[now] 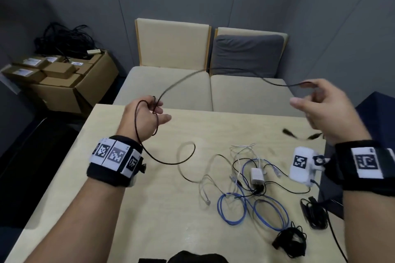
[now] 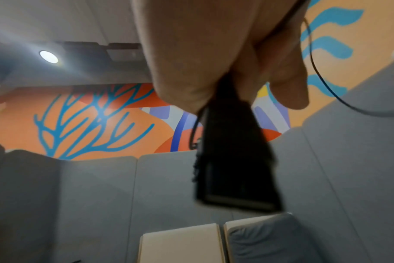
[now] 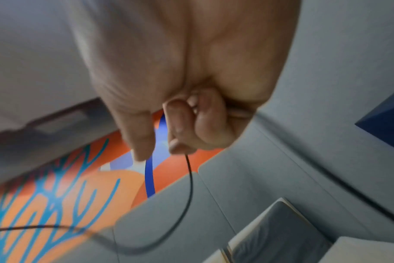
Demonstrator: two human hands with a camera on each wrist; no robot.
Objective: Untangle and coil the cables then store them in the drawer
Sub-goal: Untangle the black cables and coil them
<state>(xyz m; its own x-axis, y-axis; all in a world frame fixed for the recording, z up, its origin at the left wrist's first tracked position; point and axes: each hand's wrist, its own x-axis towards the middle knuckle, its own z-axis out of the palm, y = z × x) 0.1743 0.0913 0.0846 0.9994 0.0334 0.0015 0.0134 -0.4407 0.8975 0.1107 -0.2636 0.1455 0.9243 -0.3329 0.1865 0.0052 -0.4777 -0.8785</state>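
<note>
Thin black rubber-sheathed cable is up in the air above the far edge of the pale wooden desk, strung between both hands. Left hand has fingers curled round a loop of it, slack trailing down past the wrist to the desktop; the left wrist view shows a flat black connector sticking out of that fist. Right hand pinches the cable between thumb and fingertips, other fingers loosely bent.

Handling guess: light, limp, sags freely, no snap risk; plug is the only rigid bit. Hold near the plug, feed slack through the pinch.

Rest of the tangle, blue round cable and white block charger, sits near the right desk edge. No drawer in view.
</note>
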